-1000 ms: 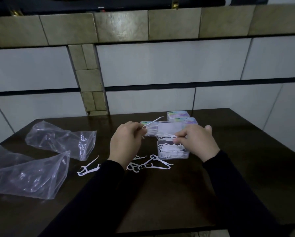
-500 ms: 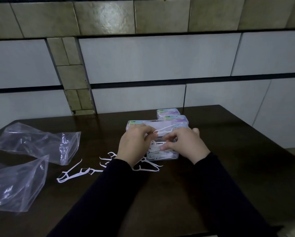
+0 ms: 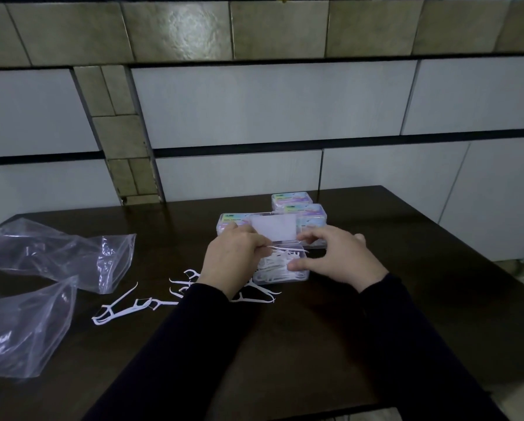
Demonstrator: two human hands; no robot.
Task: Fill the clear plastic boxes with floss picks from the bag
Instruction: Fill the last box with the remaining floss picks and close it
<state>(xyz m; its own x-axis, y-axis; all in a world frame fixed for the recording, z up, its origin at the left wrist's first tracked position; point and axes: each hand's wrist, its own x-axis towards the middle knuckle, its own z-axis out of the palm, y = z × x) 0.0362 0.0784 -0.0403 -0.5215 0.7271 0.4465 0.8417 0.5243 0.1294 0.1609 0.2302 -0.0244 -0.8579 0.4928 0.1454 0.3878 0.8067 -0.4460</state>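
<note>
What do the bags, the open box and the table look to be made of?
Bags: thin clear plastic film, crinkled, with glossy highlights. Open box: rigid clear plastic, since the white picks show through its wall and its lid stands up. Table: dark brown with a soft sheen, perhaps wood or laminate; no grain is clear enough to settle it.

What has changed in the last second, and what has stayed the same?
The left hand has brought its floss pick down from above the lid to the open clear box, still pinching it. The right hand still holds that box. The bags, loose picks and closed boxes lie unchanged.
</note>
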